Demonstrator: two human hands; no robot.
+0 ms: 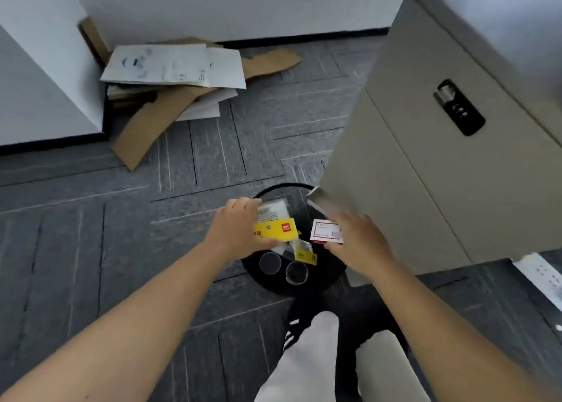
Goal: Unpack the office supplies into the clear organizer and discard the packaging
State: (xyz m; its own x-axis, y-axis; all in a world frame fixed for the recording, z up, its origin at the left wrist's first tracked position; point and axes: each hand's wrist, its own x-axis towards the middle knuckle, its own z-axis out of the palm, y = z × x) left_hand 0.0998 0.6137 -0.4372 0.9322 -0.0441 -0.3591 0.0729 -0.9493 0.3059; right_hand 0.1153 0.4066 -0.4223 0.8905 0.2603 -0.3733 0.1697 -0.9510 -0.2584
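Both hands are reaching over a black round trash bin (pixel 328 277) standing on the grey carpet floor (pixel 91 234). Left hand (pixel 235 228) is gripping a yellow card package (pixel 275 230) with clear plastic backing, fingers closed round it. Right hand (pixel 357 239) is pinching a white-and-red small box (pixel 324 231), fingers curled. Inside the bin, two clear round lids (pixel 282 266) and a yellow scrap (pixel 306 256) are lying. Flattened cardboard (pixel 170 97) is lying by the wall; a beige cabinet (pixel 425 158) is standing right.
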